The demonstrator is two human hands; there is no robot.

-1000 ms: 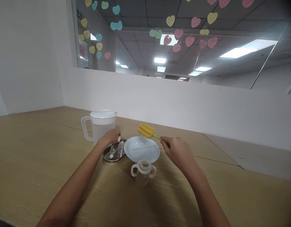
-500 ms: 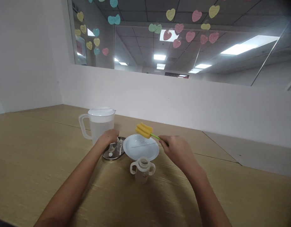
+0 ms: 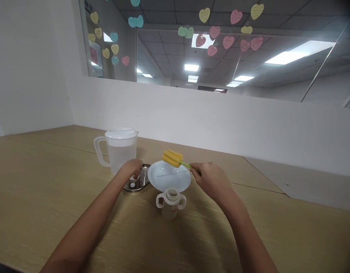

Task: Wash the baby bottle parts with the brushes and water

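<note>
My right hand is shut on the thin green handle of a yellow sponge bottle brush, whose sponge hangs over the far edge of a white plate. A thin straight rod lies across the plate. My left hand is bent down over a steel tray, and its fingers hide part of the small clear and white pieces there. A clear cup stands on the tray. A two-handled baby bottle, without its top, stands just in front of the plate.
A clear plastic jug with a white lid and some water stands behind my left hand. The tan table meets a white wall. Above it, a window carries paper hearts. A grey sheet lies at the right.
My left hand has come down closer over the steel tray. My right hand still has the brush over the plate. The whole view has tilted slightly.
</note>
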